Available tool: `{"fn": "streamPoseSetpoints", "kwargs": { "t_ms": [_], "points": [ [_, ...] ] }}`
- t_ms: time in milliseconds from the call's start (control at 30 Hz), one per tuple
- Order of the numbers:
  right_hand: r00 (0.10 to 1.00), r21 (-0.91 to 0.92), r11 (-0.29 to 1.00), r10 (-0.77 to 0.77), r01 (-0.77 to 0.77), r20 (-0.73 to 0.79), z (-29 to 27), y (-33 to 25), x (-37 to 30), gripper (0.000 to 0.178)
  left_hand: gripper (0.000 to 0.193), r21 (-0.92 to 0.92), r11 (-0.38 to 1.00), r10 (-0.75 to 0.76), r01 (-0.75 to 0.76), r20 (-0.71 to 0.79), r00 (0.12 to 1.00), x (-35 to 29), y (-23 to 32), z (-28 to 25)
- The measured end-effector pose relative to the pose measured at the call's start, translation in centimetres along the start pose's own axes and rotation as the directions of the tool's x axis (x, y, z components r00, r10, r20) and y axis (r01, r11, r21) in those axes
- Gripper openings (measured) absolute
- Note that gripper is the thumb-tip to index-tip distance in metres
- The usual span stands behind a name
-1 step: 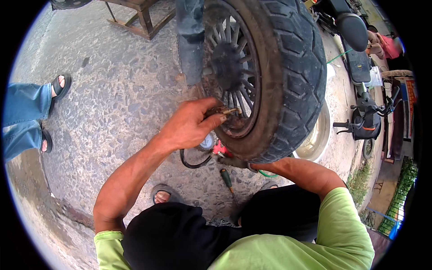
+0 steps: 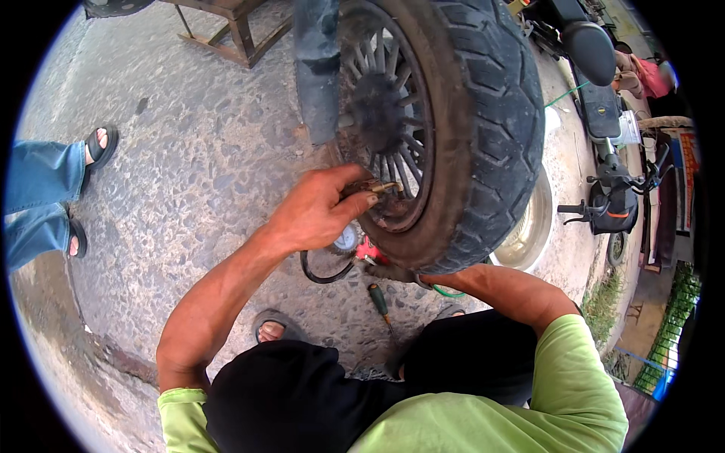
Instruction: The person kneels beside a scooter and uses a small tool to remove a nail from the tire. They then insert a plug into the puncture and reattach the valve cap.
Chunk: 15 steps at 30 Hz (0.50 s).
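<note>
A spoked wheel with a thick, treaded black tyre (image 2: 495, 143) stands in front of me, beside a dark fork leg (image 2: 317, 75). My left hand (image 2: 317, 208) pinches a brass air chuck (image 2: 384, 186) at the lower inner edge of the rim; the valve contact is too small to make out. Below the tyre, my right hand (image 2: 390, 273) is closed around a red-bodied tyre inflator (image 2: 368, 250), partly hidden by the tyre. Its round dial (image 2: 346, 238) and a looped black hose (image 2: 321, 279) show between my hands. A screwdriver (image 2: 378, 300) lies on the ground near my knees.
A basin (image 2: 540, 226) stands right of the tyre. Farther right are a parked scooter (image 2: 604, 136) and a seated person in pink (image 2: 651, 78). Someone in jeans (image 2: 45, 177) and sandals stands at the left. A wooden stand (image 2: 240, 34) is at the back.
</note>
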State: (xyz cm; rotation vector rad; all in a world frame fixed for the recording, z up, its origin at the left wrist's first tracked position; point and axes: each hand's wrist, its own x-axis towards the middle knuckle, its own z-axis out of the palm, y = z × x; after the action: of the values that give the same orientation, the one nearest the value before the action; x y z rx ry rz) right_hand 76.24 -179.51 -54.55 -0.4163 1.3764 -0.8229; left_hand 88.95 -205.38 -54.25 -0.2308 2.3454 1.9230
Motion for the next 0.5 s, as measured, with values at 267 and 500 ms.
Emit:
{"fn": "streamPoseSetpoints", "kwargs": {
  "t_ms": [267, 500],
  "points": [
    [1.000, 0.238, 0.971, 0.011, -0.005, -0.022, 0.7, -1.1, 1.4, 0.053, 0.020, 0.052, 0.996, 0.071, -0.072, 0.019, 0.997, 0.1, 0.2, -0.2],
    [0.999, 0.436, 0.900, 0.030, -0.015, -0.028, 1.4, -2.3, 2.3, 0.054, 0.018, 0.083, 0.993, 0.083, -0.085, 0.030, 0.996, 0.2, 0.2, -0.4]
  ]
}}
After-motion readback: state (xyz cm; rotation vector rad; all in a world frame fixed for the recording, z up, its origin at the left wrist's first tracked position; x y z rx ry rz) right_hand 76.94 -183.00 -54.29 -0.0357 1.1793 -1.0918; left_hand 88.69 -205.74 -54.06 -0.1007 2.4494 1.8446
